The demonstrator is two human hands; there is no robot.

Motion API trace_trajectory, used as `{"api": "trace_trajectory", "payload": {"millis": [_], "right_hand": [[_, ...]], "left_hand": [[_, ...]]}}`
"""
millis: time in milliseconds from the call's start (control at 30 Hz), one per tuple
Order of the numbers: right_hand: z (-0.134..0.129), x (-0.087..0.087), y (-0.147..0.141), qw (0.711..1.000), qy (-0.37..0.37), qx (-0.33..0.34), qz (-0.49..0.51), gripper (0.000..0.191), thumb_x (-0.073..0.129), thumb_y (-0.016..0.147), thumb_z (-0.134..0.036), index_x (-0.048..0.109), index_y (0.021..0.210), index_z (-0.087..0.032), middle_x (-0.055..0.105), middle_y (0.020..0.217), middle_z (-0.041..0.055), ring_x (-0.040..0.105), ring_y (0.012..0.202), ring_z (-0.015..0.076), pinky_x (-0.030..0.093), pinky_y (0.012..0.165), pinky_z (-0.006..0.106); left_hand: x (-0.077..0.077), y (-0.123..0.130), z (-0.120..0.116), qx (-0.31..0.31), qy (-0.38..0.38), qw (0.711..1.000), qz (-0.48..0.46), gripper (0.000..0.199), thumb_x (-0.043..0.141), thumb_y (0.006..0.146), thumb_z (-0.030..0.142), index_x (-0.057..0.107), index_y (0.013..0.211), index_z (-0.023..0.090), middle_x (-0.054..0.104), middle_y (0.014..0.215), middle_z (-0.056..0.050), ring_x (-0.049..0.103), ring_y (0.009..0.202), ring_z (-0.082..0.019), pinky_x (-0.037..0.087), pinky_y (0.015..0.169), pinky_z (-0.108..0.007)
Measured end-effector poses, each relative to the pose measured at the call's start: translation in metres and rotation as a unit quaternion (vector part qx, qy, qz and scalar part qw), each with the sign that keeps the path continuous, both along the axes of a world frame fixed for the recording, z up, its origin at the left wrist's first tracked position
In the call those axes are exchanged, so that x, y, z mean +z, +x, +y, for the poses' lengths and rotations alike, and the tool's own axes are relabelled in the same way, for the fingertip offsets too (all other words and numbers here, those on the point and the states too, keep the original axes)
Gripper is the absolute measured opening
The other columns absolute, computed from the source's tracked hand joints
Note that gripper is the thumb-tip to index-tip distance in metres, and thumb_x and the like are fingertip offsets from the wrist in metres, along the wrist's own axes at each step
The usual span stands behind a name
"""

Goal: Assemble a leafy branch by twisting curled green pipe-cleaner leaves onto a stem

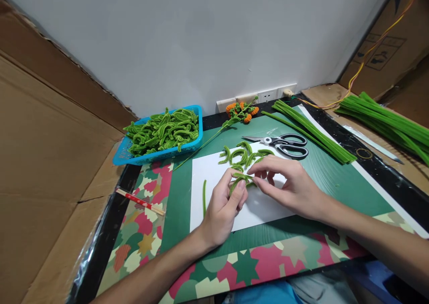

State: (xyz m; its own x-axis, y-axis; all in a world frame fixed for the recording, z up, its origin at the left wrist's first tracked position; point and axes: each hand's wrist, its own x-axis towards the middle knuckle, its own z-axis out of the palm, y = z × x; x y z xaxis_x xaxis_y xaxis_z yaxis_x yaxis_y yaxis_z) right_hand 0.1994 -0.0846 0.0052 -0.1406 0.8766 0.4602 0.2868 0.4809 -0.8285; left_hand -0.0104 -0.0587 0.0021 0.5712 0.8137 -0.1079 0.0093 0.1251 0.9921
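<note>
Between my hands is a bent green pipe cleaner piece, above a white sheet of paper. My left hand is closed on it, thumb pressed against the fuzzy strands. The thumb and forefinger of my right hand pinch its right end. Just beyond my fingers, several curled green pipe cleaner pieces lie on the paper. One straight short pipe cleaner rests on the paper's left side. Scissors with black and grey handles lie behind my right hand, blades pointing left.
A blue basket heaped with bent green pieces stands at the back left. An orange-flowered pipe cleaner stem lies behind the paper. Long green pipe cleaners lie to the right, with another bundle farther over. Wrapped chopsticks lie left.
</note>
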Motion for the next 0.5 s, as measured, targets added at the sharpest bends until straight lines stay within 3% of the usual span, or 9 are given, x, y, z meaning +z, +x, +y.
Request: {"api": "trace_trajectory", "payload": {"millis": [267, 400, 500], "right_hand": [[0.003, 0.004, 0.003, 0.998, 0.04, -0.011, -0.049, 0.015, 0.065, 0.103, -0.014, 0.074, 0.111, -0.023, 0.075, 0.098, 0.0055, 0.066, 0.084, 0.0187, 0.055, 0.068, 0.03], [0.005, -0.005, 0.003, 0.984, 0.128, -0.029, -0.123, 0.016, 0.065, 0.103, -0.012, 0.072, 0.113, -0.022, 0.074, 0.105, 0.0084, 0.068, 0.097, 0.0232, 0.058, 0.083, 0.038], [0.006, -0.009, 0.004, 0.967, 0.193, -0.065, -0.155, 0.025, 0.065, 0.101, -0.009, 0.069, 0.121, -0.024, 0.074, 0.109, 0.0095, 0.068, 0.1, 0.0252, 0.059, 0.083, 0.04]], "left_hand": [[-0.005, -0.001, 0.0, -0.006, -0.012, 1.0, -0.012, 0.024, 0.059, 0.111, 0.046, 0.052, 0.106, 0.023, 0.043, 0.065, 0.01, 0.026, 0.048, -0.006, 0.021, 0.047, -0.02], [-0.004, -0.001, 0.001, -0.023, -0.016, 1.0, -0.013, 0.028, 0.061, 0.11, 0.046, 0.051, 0.098, 0.022, 0.043, 0.063, 0.01, 0.028, 0.048, -0.006, 0.022, 0.048, -0.021], [-0.004, -0.002, 0.003, -0.047, -0.018, 0.999, 0.003, 0.032, 0.065, 0.108, 0.047, 0.053, 0.092, 0.021, 0.044, 0.064, 0.008, 0.031, 0.05, -0.006, 0.023, 0.049, -0.022]]}}
